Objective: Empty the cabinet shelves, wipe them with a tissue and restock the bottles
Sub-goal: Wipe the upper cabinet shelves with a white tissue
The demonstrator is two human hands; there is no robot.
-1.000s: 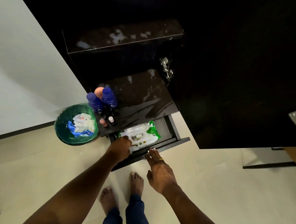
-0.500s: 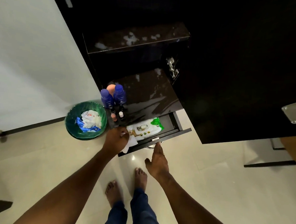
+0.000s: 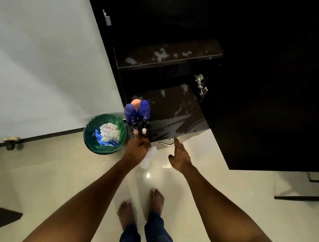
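Beige floor tiles are gleaming. The left hand, nearer the blue plastic bottles on the glossy dark shelf just ahead, is pinching a crumpled white tissue; the right hand is hovering spread.

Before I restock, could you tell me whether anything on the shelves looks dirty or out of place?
Whitish patches mark the upper shelf and the back of the lower shelf; they look like residue, though glare is possible. The bottles crowd the lower shelf's front left corner. The left hand holds a tissue.
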